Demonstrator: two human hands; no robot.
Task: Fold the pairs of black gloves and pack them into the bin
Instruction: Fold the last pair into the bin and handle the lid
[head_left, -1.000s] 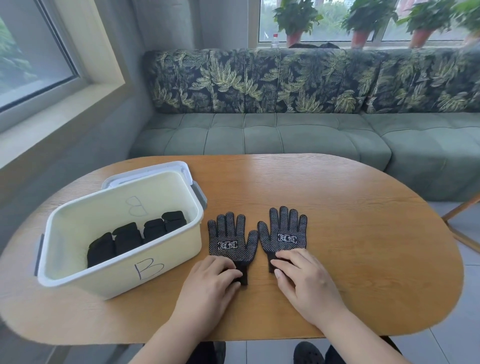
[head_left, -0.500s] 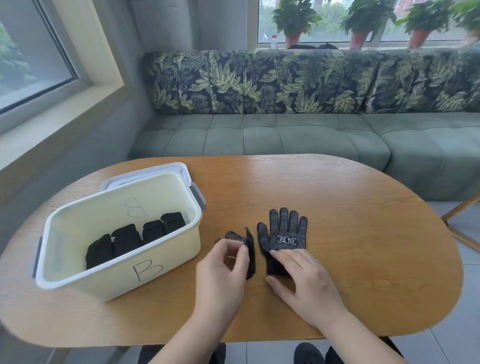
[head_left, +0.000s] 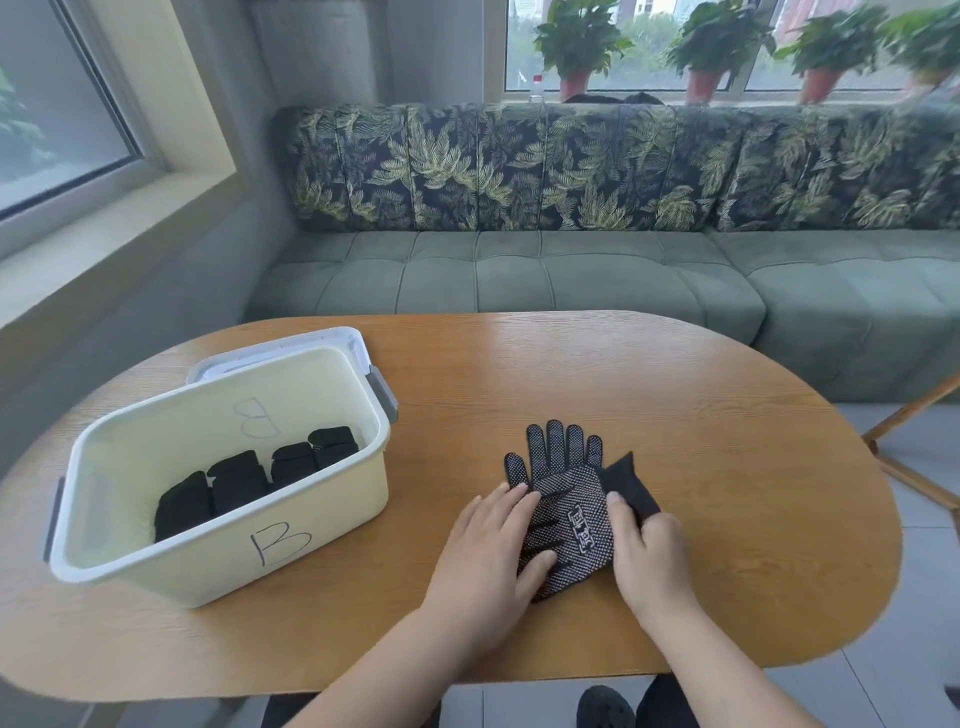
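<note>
Though black, white-dotted overlapping gloves (head_left: 570, 519)

Before me stands an oval wooden table (head_left: 675, 415), its far edge close to a green tufted sofa (head_left: 519, 280) with leaf-print back cushions (head_left: 519, 166). On the window sill (head_left: 763, 96) behind the sofa I note a row of potted plants (head_left: 576, 47) in reddish pots, with a small red-capped bottle (head_left: 536, 85) just left of the leftmost pot. A second window (head_left: 52, 104) sits in the wall to my left, and slanted wooden legs (head_left: 914, 447) stand on the pale tiled floor (head_left: 924, 597) off the table's right end.
</note>
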